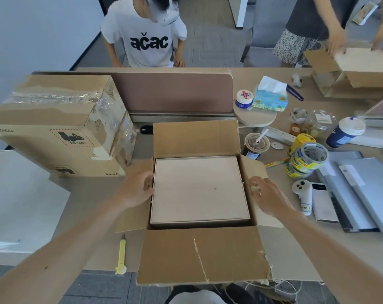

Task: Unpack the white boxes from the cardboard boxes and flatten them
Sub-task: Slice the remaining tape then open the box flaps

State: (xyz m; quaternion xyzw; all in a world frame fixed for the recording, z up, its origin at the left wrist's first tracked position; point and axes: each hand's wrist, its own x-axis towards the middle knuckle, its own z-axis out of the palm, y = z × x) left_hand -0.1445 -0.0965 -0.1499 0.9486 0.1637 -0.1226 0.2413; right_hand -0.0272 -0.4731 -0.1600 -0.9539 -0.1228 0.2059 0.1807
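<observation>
Cardboard comes first on the left: a sealed carton (54, 119) stands taped shut on the desk (89, 194), close to the open carton's left flap, and a yellow knife (121, 255) lies near the desk's front edge. Next, the left hand (135, 189) sits at the white box's left side with fingers curled toward the narrow gap between it and the carton wall; whether they have real hold of it I cannot tell. The white box (199, 189) lies flat inside the open carton (199, 255), filling it almost wall to wall, its top just under the rim and all four flaps folded outward. It looks stiff and smooth, probably light to middling in weight; anything beneath it is hidden. The slick top offers no purchase, so the sensible hold is on the left and right sides, fingertips worked down the gaps and the lift kept level so it does not jam against the walls. The right hand (267, 194) rests on the right flap, fingers loosely spread toward the box's right edge, gripping nothing as far as the blur allows. Open room is straight upward and toward the person, over the front flap that overhangs the desk edge. Further right the desk is crowded: tape rolls (306, 159), a controller (302, 191) and a laptop (366, 189) sit near the right flap, so swinging the box that way risks knocking them.
</observation>
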